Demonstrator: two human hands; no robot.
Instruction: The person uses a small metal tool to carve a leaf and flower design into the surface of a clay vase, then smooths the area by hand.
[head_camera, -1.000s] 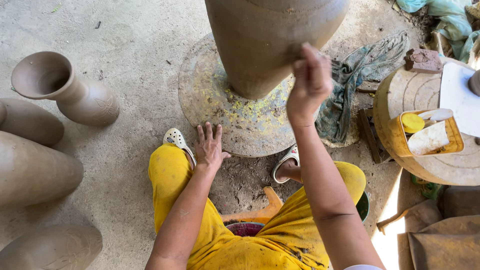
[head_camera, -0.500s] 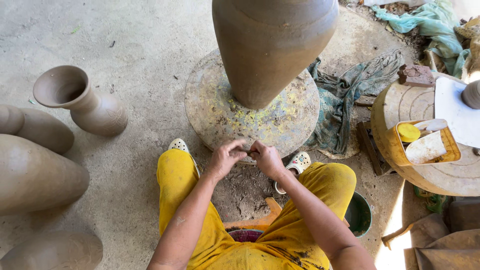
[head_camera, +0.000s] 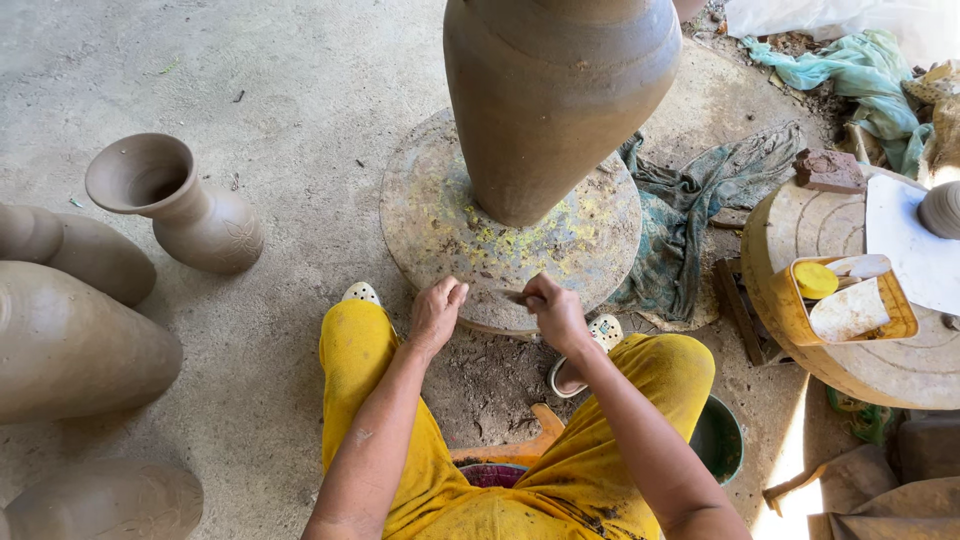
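1. Now both our hands have come down from the tall clay pot (head_camera: 560, 100) to the wheel (head_camera: 440, 225) rim under it.
2. Our right hand (head_camera: 555, 312) pinches a small tool (head_camera: 517, 296); our left hand (head_camera: 436, 312) rests loosely curled, empty, on the edge.

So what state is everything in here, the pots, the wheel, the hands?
Tall clay pot: upright on the wheel.
Wheel: clay-smeared.
Left hand: open, fingertips at the wheel's rim.
Right hand: closed around a small tool.
Vase: upright on the floor.
Yellow tub: open.
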